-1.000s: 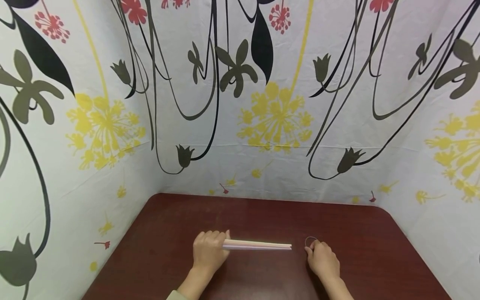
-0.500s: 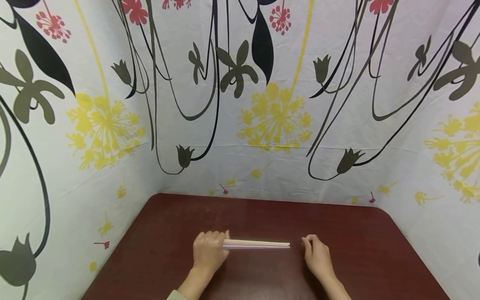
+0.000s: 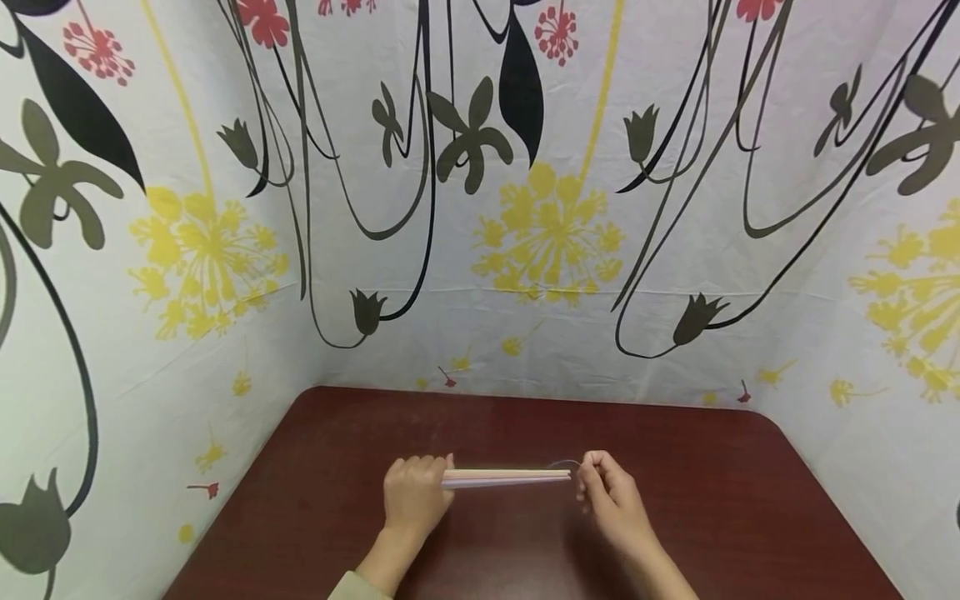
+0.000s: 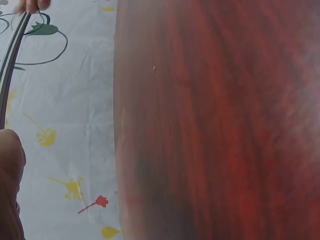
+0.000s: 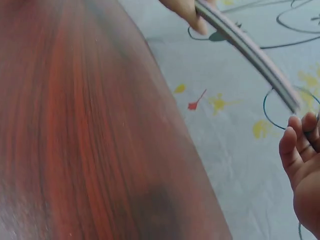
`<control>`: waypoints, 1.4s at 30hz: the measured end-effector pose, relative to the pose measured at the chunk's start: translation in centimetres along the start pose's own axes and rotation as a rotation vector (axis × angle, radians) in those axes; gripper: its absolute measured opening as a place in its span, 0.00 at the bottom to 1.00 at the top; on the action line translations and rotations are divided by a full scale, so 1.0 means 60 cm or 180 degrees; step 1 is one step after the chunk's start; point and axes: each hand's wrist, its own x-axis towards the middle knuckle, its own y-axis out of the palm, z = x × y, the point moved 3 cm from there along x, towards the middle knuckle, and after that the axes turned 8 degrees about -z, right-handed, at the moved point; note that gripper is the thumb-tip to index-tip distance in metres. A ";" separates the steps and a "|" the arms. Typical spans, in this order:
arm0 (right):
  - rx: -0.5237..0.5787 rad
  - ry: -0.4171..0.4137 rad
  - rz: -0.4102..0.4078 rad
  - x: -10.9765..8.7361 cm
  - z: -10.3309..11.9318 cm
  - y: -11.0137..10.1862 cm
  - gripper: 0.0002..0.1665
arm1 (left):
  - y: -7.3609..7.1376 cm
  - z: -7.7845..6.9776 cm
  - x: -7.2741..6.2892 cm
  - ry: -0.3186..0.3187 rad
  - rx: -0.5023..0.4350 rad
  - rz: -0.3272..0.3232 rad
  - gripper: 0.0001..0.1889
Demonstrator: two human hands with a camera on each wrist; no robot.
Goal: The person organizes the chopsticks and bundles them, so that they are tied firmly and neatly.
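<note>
My left hand grips a bundle of pale pink and lilac chopsticks at one end. They point level to the right, above the table. My right hand is at their free ends, its thumb and fingertips pinching a thin dark loop like a rubber band. In the right wrist view the loop shows as a wide ring, and the tips of the chopsticks overlap its inside. The left wrist view catches only part of the left hand and the chopsticks at its edge.
Below both hands lies a dark red-brown wooden table with rounded far corners. A white cloth printed with flowers and stems hangs behind it and along both sides.
My right hand has moved left, bringing the loop to the free ends of the chopsticks. The left hand stays nearly in place; the free ends have risen slightly.
</note>
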 end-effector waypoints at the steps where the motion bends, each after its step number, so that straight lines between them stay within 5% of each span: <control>1: -0.0014 -0.0067 0.0021 -0.002 0.005 0.002 0.09 | 0.000 0.002 0.002 -0.0005 0.0004 -0.0004 0.22; 14: -0.0241 -0.0734 0.0069 -0.032 -0.011 0.035 0.12 | 0.005 -0.001 0.029 -0.0147 -0.0059 -0.0013 0.19; 19: 0.0142 -0.0113 -0.0153 -0.041 -0.010 0.051 0.11 | 0.004 -0.007 0.037 -0.0190 -0.0050 -0.0057 0.19; 22: 0.0135 -0.0051 -0.0248 -0.044 -0.011 0.061 0.07 | 0.002 -0.011 0.039 -0.0182 -0.0061 -0.0088 0.17; 24: -0.0024 -0.0443 -0.0181 -0.047 -0.009 0.068 0.07 | 0.002 -0.012 0.038 -0.0173 -0.0068 -0.0062 0.13; 29: -0.0860 -0.1990 -0.0022 -0.061 0.008 0.083 0.12 | 0.002 -0.012 0.034 -0.0172 0.0017 0.0176 0.13; 32: -0.1148 -0.2529 0.0042 -0.071 0.017 0.091 0.22 | 0.003 -0.011 0.031 -0.0202 0.0073 0.0317 0.17; 37: -0.1124 -0.2695 0.0105 -0.081 0.024 0.099 0.37 | 0.000 -0.010 0.032 -0.0270 0.0046 0.0312 0.18; 42: -0.0602 -0.2383 -0.0175 -0.089 0.011 0.100 0.51 | -0.003 -0.009 0.034 -0.0360 -0.0018 0.0214 0.17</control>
